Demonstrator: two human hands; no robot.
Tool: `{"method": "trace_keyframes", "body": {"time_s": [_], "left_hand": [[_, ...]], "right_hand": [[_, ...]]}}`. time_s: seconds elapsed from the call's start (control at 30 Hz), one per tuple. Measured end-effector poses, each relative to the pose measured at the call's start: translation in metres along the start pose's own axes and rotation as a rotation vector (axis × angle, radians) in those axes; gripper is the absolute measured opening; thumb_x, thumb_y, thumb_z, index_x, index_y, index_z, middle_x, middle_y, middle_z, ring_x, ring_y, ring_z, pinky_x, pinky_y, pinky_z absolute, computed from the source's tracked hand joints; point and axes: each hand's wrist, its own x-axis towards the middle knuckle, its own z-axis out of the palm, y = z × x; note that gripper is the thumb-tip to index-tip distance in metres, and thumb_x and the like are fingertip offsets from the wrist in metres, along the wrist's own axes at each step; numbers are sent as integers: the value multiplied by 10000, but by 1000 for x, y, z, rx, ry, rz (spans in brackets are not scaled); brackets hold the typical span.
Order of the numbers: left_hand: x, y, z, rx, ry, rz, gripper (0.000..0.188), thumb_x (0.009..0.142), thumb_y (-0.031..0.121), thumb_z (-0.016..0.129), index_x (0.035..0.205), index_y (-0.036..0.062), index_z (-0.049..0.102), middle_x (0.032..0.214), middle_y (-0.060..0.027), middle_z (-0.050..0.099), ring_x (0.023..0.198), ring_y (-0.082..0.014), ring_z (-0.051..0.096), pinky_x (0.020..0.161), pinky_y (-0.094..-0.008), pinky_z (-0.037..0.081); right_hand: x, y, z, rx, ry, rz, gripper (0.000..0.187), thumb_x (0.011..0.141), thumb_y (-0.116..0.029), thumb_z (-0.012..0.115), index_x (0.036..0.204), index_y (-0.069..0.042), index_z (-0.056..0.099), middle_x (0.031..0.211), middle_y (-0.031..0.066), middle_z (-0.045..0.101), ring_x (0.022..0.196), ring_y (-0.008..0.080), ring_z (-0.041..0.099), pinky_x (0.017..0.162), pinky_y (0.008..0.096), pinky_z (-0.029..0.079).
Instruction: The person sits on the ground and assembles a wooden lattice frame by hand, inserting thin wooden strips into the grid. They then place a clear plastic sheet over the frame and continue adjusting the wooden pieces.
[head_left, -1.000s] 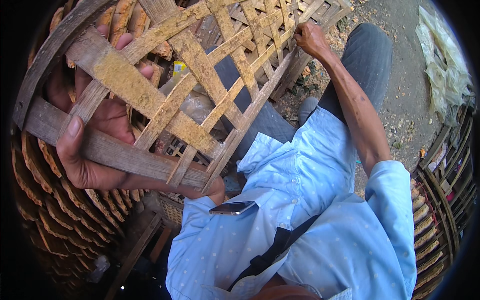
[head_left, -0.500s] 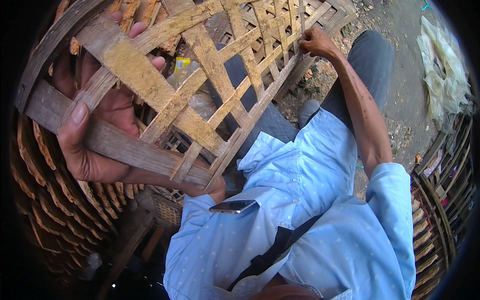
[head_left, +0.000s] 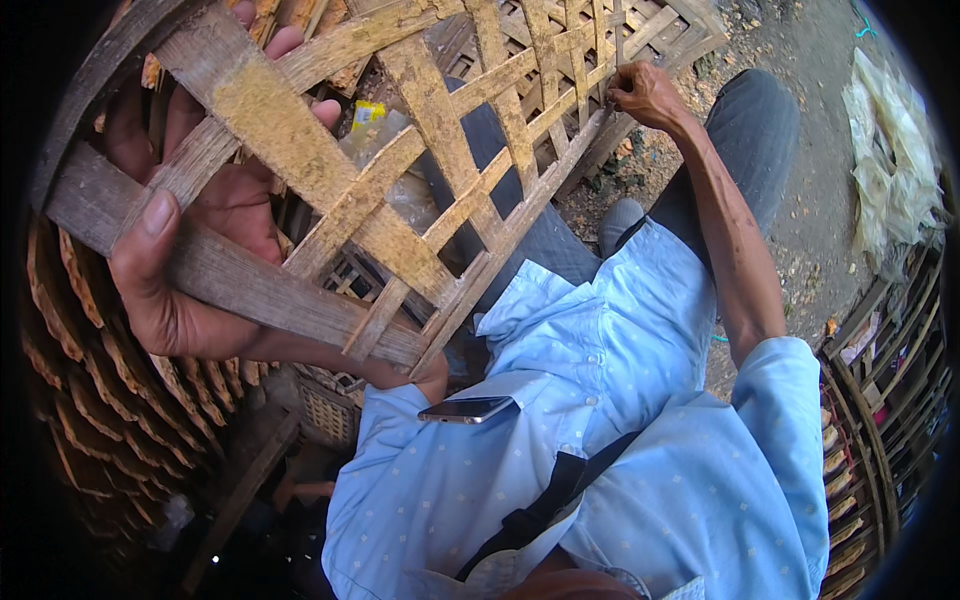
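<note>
A woven bamboo lattice panel (head_left: 285, 135) is held up, slanting from the upper left toward the upper right. My left hand (head_left: 185, 325) grips its near-left wooden edge, the thumb in front and the fingers behind, partly hidden by the slats. At the panel's far right edge my right hand (head_left: 645, 92) is closed, fingers bent against the rim strip. Whether it pinches the strip or something small there is hard to see. Yellowish crust coats many of the slats.
Stacked rough brown pieces (head_left: 120, 370) stand at the left. A crumpled clear plastic sheet (head_left: 885, 150) lies on the ground at the right, above a slatted basket (head_left: 880, 430). A yellow wrapper (head_left: 368, 113) shows behind the panel. A phone (head_left: 466, 409) juts from my shirt pocket.
The panel and both hands have shifted very slightly in view, my right hand a little to the right and down. Both grips look the same.
</note>
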Motion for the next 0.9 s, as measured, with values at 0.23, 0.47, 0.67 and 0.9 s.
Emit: {"method": "trace_keyframes", "body": {"time_s": [0.23,0.47,0.67,0.9], "left_hand": [[-3,2,5,109,67,-21,859,938,314,526,1668,12,190,1646,-429,209,1500,-611,313,1150,-695,458],[3,7,3,49,-31,4,860,933,295,544,1669,13,198,1660,-427,168,1513,-627,265,1160,-703,443],[3,7,8,98,-4,-1,859,928,293,552,1662,4,216,1660,-429,166,1513,-628,265,1154,-697,456],[2,8,10,115,2,-2,852,930,282,549,1664,7,214,1650,-436,176,1508,-617,284,1147,-701,461]], "right_hand": [[-10,-21,-4,-64,51,2,326,856,-245,682,972,45,773,840,231,756,784,360,745,761,467,594],[-12,-22,-2,-21,84,-67,236,902,-185,693,916,47,732,735,159,692,661,257,653,663,416,522],[-23,-28,-7,240,-44,-107,241,916,-214,715,895,26,724,711,95,674,642,183,594,632,398,488],[-19,-20,-3,142,-67,-128,252,937,-234,697,926,16,724,755,78,721,698,166,671,647,353,529]]}}
